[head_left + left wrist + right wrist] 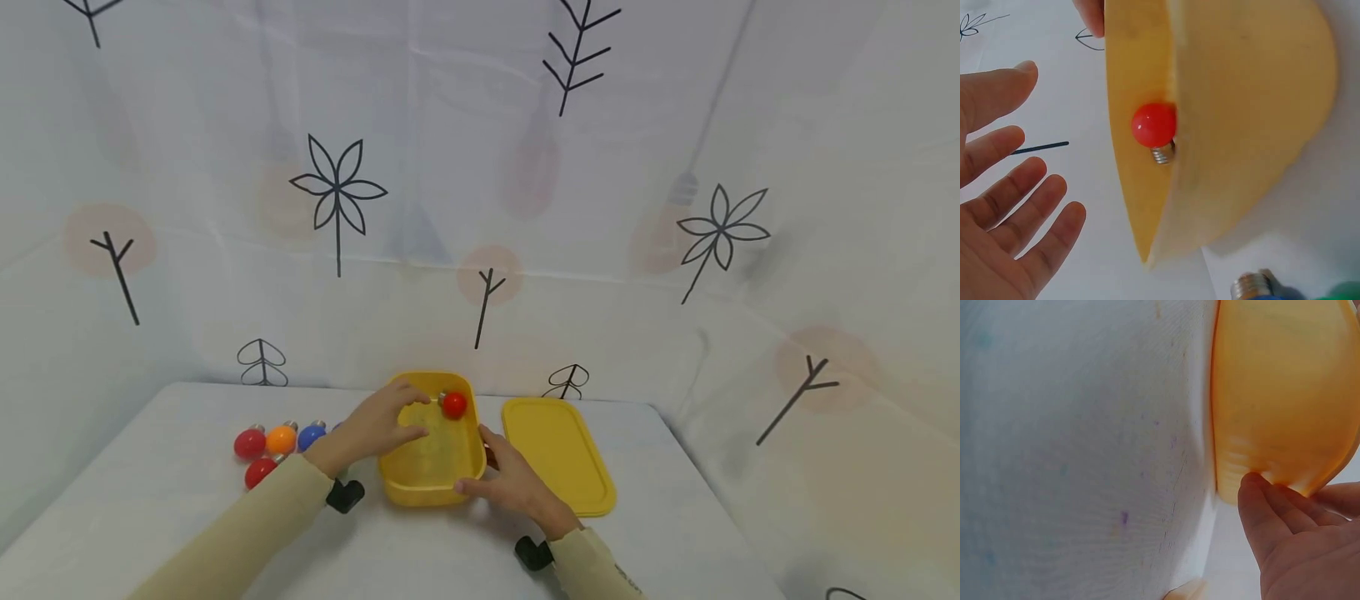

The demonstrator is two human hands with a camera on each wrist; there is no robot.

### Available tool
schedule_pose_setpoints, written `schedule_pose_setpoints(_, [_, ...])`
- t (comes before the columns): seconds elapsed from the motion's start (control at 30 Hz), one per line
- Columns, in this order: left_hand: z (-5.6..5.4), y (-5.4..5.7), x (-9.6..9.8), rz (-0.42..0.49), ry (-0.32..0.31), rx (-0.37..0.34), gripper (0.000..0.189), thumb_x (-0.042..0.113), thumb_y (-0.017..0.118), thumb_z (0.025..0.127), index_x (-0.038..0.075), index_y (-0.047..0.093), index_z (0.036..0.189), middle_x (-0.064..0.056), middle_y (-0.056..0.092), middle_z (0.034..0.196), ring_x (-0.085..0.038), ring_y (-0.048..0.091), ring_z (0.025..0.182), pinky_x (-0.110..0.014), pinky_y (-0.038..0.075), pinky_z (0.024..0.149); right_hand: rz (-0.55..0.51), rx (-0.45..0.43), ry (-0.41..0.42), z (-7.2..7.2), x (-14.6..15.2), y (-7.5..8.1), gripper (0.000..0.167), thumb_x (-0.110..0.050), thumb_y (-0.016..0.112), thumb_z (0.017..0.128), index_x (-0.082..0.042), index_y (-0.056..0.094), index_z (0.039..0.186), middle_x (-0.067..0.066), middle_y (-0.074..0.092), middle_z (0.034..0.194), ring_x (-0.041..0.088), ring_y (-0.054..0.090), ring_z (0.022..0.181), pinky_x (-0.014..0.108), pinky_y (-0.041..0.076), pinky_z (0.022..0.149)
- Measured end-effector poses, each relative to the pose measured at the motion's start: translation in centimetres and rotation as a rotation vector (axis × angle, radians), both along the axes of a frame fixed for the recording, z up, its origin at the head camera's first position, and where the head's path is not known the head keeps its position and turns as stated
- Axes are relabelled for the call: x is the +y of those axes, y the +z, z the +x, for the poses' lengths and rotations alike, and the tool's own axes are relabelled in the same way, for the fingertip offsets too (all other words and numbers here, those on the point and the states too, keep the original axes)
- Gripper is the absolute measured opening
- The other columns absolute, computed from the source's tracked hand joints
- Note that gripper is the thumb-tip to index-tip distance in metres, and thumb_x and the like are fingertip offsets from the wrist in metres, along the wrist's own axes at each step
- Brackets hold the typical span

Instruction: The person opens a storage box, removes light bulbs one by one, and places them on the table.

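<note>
A yellow plastic container (431,495) stands in the middle of the table, with one red light bulb (453,405) lying inside near its far right corner. Over the container's left side hovers my left hand (381,423), fingers spread and holding nothing; the left wrist view shows its fingers (1035,187) apart from the bulb (1154,125). At the container's near right corner, my right hand (513,482) touches the outside, thumb toward the front and fingers along the right wall. Up close, the right fingers (1272,512) look fairly straight against the wall (1285,394).
Left of the container lie several bulbs: a red bulb (250,444), an orange bulb (281,439), a blue bulb (311,436) and another red bulb (260,473), partly behind my left arm. A flat yellow lid (558,454) lies to the right. A patterned cloth (450,167) hangs behind.
</note>
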State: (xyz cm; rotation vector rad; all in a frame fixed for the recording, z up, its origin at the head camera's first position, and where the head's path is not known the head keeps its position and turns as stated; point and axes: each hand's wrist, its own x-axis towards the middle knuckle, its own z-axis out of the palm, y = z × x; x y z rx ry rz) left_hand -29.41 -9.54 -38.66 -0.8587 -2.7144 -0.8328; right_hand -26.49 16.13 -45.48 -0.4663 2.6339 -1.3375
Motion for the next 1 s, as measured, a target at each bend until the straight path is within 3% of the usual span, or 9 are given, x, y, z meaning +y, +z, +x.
schedule_pose_setpoints(0.43, [-2.9, 0.6, 2.9, 0.016, -0.038, -0.033, 0.039, 0.025, 0.076, 0.083, 0.011, 0.063, 0.117, -0.003, 0.058, 0.108, -0.021, 0.057, 0.100, -0.038, 0.050, 0.088, 0.018, 0.031, 0.010, 0.0, -0.1, 0.3, 0.100, -0.052, 0.072, 0.079, -0.009, 0.019, 0.152, 0.009, 0.028, 0.153, 0.026, 0.044, 0.130, 0.046, 0.038, 0.105])
schedule_pose_setpoints(1.0, [-6.2, -0.8, 4.9, 0.074, -0.028, -0.198, 0.046, 0.024, 0.076, 0.083, 0.009, 0.060, 0.124, -0.010, 0.055, 0.118, -0.030, 0.054, 0.110, -0.041, 0.047, 0.094, 0.005, 0.008, 0.016, 0.1, 0.1, 0.2, 0.100, -0.052, 0.072, 0.078, -0.009, 0.020, 0.152, 0.011, 0.028, 0.153, 0.027, 0.044, 0.130, 0.047, 0.037, 0.105])
